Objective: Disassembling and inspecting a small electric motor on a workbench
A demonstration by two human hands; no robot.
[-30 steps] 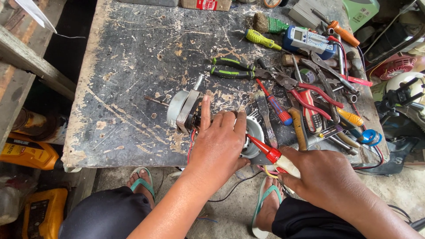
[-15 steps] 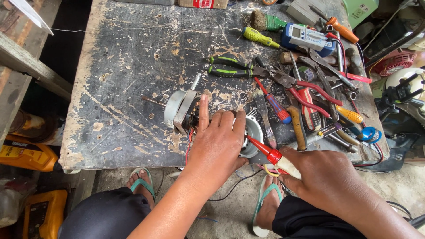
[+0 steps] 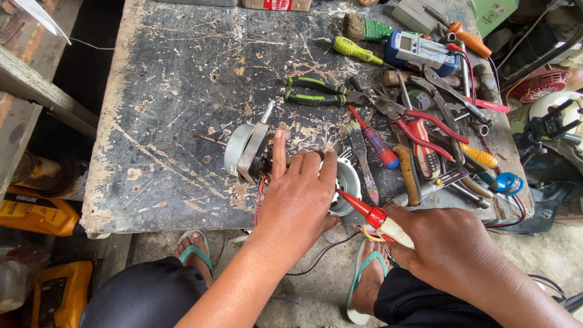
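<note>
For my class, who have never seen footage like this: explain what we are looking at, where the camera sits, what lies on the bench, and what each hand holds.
There is no machine here: a person works with two bare hands, and the one camera is worn on their head, looking down. The left hand presses on a small electric motor at the near edge of a worn, scratched workbench. The right hand grips a red-tipped tool, perhaps a soldering iron, its tip at the motor's pale round end. To the right lie green-handled pliers, a yellow-green screwdriver, a blue multimeter and more tools. Sandalled feet show below.
</note>
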